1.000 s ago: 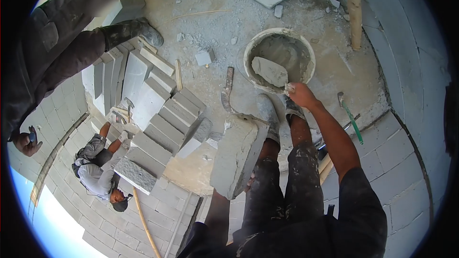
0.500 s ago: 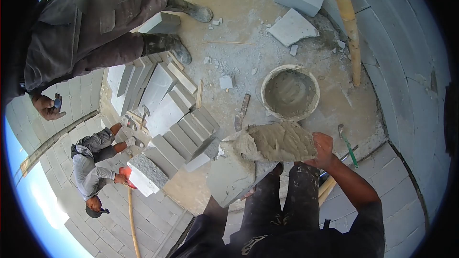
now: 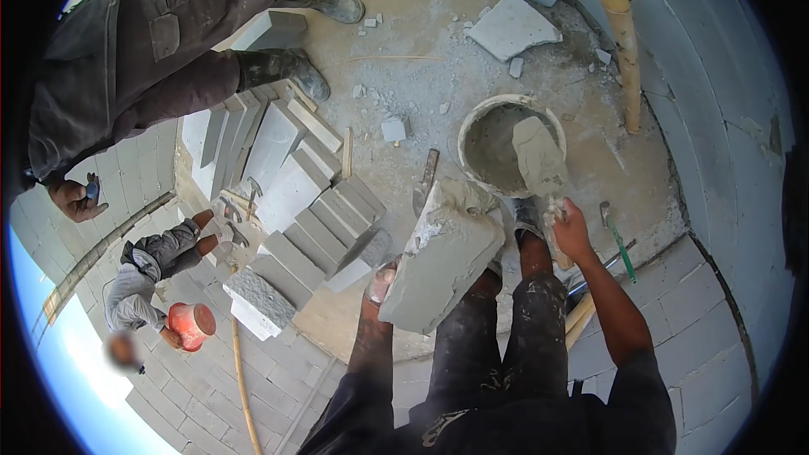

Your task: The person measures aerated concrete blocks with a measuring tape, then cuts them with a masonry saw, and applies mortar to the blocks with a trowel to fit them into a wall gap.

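Observation:
My left hand (image 3: 383,283) grips the lower left edge of a light grey block (image 3: 442,265), which is tilted in front of my legs. Wet mortar (image 3: 463,196) coats the block's upper end. In my right hand (image 3: 574,234) is the handle of a trowel (image 3: 539,157), its wide blade smeared with mortar. The blade reaches over the near right side of a round bucket (image 3: 463,152) of grey mortar (image 3: 489,150). My right fingers are closed around the handle.
Stacked blocks (image 3: 320,240) stand left, near a hand tool (image 3: 428,175). A green-handled hammer (image 3: 619,244) lies right. Broken block pieces (image 3: 514,27) and a bamboo pole (image 3: 622,42) are further off. One co-worker (image 3: 168,59) stands left; another holds a red bucket (image 3: 192,326).
The trowel has moved from over the block to the bucket, away from me. My left hand has turned the block more upright in view. The far co-worker has lifted the red bucket away from the blocks.

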Demonstrator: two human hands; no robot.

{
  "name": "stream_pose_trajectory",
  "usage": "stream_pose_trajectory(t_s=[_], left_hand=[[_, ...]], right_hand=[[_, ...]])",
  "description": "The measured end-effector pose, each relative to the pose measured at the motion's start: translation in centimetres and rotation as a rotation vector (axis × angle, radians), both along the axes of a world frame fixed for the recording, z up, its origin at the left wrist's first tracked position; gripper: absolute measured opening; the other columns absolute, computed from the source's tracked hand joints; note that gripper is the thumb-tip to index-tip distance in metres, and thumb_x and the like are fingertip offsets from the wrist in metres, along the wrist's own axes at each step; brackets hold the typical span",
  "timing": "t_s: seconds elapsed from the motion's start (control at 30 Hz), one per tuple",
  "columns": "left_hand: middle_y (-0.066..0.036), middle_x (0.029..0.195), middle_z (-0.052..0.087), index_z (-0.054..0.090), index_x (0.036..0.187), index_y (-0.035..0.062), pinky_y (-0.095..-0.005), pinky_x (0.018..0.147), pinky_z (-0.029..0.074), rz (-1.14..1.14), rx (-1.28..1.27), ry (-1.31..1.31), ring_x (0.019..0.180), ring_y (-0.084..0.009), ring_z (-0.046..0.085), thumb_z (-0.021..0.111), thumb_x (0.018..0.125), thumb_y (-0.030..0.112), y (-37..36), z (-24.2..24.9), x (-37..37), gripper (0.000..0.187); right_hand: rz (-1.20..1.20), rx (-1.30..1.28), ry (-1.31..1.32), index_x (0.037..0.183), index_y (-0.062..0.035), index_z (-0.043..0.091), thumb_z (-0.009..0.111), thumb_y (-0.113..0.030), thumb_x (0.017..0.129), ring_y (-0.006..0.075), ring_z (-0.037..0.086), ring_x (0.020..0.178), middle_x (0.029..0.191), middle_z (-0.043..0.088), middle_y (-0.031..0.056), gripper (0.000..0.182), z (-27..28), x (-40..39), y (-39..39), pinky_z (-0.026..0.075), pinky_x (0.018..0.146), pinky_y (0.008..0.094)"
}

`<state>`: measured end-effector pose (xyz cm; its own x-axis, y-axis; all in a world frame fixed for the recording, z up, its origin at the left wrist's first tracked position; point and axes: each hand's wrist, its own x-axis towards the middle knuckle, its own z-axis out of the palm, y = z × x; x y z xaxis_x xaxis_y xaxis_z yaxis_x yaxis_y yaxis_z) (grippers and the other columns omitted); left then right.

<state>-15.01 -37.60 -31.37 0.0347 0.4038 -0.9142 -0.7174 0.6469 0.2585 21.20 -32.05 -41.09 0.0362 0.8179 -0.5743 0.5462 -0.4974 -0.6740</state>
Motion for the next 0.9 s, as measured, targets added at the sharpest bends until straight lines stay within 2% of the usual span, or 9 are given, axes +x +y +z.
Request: stream_pose_trajectory(t_s=[0.07,0.1,0.3,0.33,0.4,0.6,0.63,0.8,0.9], left_hand=[[-0.01,0.099,0.06,0.054,0.109,-0.0021,-0.0308,0.068,0.045,-0.32,0.127,-0.196,0.082,-0.0183,0.056,0.071,0.06,0.034,1.9,1.3,-0.7,0.063],[-0.01,0.099,0.06,0.054,0.109,-0.0021,-0.0308,0.068,0.045,-0.327,0.134,-0.22,0.082,-0.0183,0.056,0.071,0.06,0.034,2.8,1.2,-0.8,0.063],[-0.008,0.087,0.064,0.064,0.09,-0.0031,-0.0255,0.068,0.045,-0.564,0.267,-0.175,0.077,-0.0145,0.058,0.073,0.059,0.035,6.7,3.1,1.0,0.05],[-0.007,0.084,0.065,0.064,0.089,-0.0033,-0.0244,0.067,0.045,-0.593,0.272,-0.182,0.074,-0.0139,0.058,0.073,0.059,0.035,7.0,3.1,0.9,0.049],[-0.007,0.081,0.065,0.065,0.087,-0.0035,-0.0233,0.067,0.044,-0.619,0.286,-0.195,0.071,-0.0134,0.058,0.073,0.058,0.035,7.4,2.9,1.0,0.049],[-0.007,0.081,0.065,0.064,0.09,-0.0041,-0.0229,0.066,0.045,-0.6,0.28,-0.129,0.07,-0.0128,0.059,0.074,0.058,0.034,7.3,3.0,0.1,0.051],[-0.008,0.082,0.065,0.064,0.087,-0.0033,-0.0235,0.067,0.045,-0.58,0.285,-0.144,0.072,-0.0133,0.059,0.075,0.058,0.033,7.1,3.0,-0.2,0.048],[-0.009,0.084,0.063,0.062,0.083,0.0,-0.0259,0.069,0.045,-0.473,0.216,-0.095,0.076,-0.0166,0.058,0.075,0.058,0.032,3.7,1.4,-1.8,0.043],[-0.009,0.085,0.061,0.058,0.086,0.0024,-0.0287,0.071,0.045,-0.306,0.147,-0.188,0.076,-0.0194,0.056,0.075,0.057,0.03,4.1,2.0,0.0,0.043]], right_hand=[[-0.25,-0.395,0.608,0.1,0.0009,0.055,0.051,-0.014,0.083,0.0256,0.061,0.075,0.083,0.062,0.0113,0.023,6.7,1.8,2.5,0.047,0.07,0.0309],[-0.188,-0.461,0.577,0.104,0.0028,0.055,0.049,-0.016,0.084,0.0208,0.059,0.08,0.084,0.061,0.0074,0.028,7.6,3.8,2.5,0.046,0.073,0.0312],[0.166,-0.67,0.253,0.099,0.0016,0.058,0.043,-0.023,0.087,0.0139,0.054,0.083,0.085,0.061,0.0081,0.032,18.7,8.5,9.3,0.042,0.077,0.0269],[0.161,-0.671,0.244,0.099,0.0016,0.058,0.043,-0.023,0.087,0.0139,0.054,0.083,0.085,0.061,0.0081,0.032,18.6,8.7,9.8,0.042,0.077,0.0269],[0.441,-0.63,0.58,0.096,0.0019,0.059,0.043,-0.02,0.086,0.0153,0.056,0.078,0.081,0.062,0.0091,0.028,18.4,9.1,11.0,0.042,0.074,0.0279],[0.557,-0.577,0.529,0.091,0.0014,0.059,0.046,-0.01,0.085,0.0166,0.054,0.058,0.068,0.059,0.01,0.018,21.1,7.7,11.4,0.043,0.058,0.0276],[0.591,-0.432,0.604,0.091,0.001,0.06,0.049,-0.009,0.084,0.016,0.054,0.056,0.068,0.06,0.0111,0.016,20.7,8.0,10.7,0.043,0.055,0.0276],[0.561,-0.523,0.778,0.091,0.0018,0.061,0.052,-0.008,0.083,0.0152,0.055,0.059,0.071,0.061,0.012,0.015,19.8,9.0,8.8,0.043,0.057,0.0274],[0.361,-0.458,0.777,0.089,0.0022,0.06,0.053,-0.006,0.081,0.0143,0.055,0.059,0.07,0.061,0.0115,0.014,18.2,8.6,8.0,0.043,0.057,0.0273]])
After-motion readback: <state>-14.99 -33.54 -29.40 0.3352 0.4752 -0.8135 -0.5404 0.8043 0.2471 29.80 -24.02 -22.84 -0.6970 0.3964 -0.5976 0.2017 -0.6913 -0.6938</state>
